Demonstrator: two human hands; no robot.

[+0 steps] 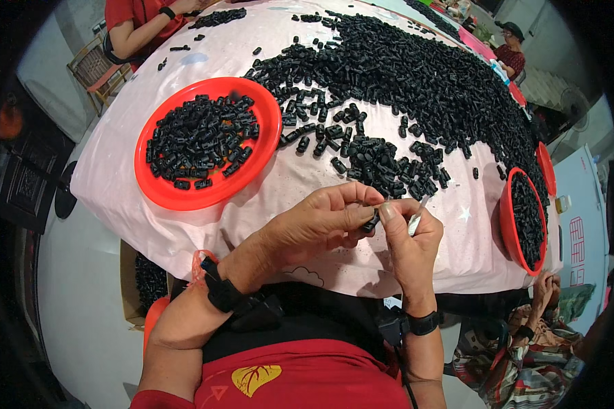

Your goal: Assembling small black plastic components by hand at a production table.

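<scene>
My left hand pinches a small black plastic piece, shaped like a cord lock, at the near edge of the table. Against it presses the thumb of my right hand, whose fingers are closed round a slim white tool; its working end is too small to make out. Just beyond both hands lies a loose cluster of similar black pieces. To the left of my hands a round red tray holds many more of them.
A large heap of black pieces spreads over the pale pink cloth. At the right edge stands a red bowl of small black parts. A person in red is at the far left, another person's hands at the lower right.
</scene>
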